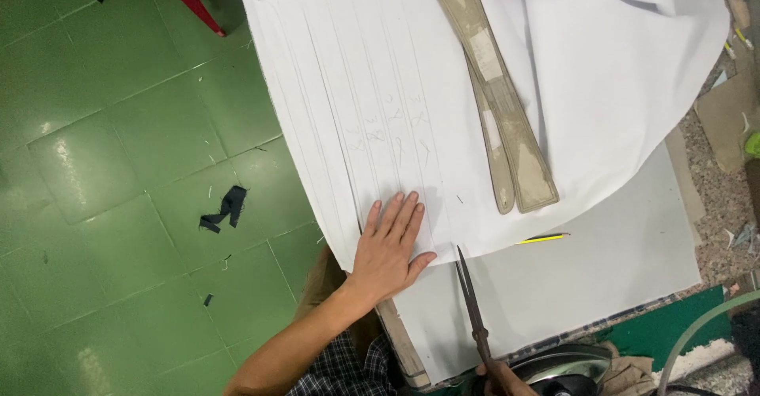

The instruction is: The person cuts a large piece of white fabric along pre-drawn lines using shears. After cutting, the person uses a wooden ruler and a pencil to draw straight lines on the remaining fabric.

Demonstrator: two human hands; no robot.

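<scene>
Dark long-bladed metal scissors nearest, at 6 o'clock, blades closed, tips touching edge of white pencil-marked fabric sheet. Right hand wraps handles, mostly out of frame. Left hand flat, fingers spread, pinning fabric near edge. Fabric likely light, soft, slippery; best held flat beside cut line. Beige padded pattern strips at 1 o'clock, yellow pencil on counter.

White cloth (pencil-lined), beige templates — green floor.
</scene>
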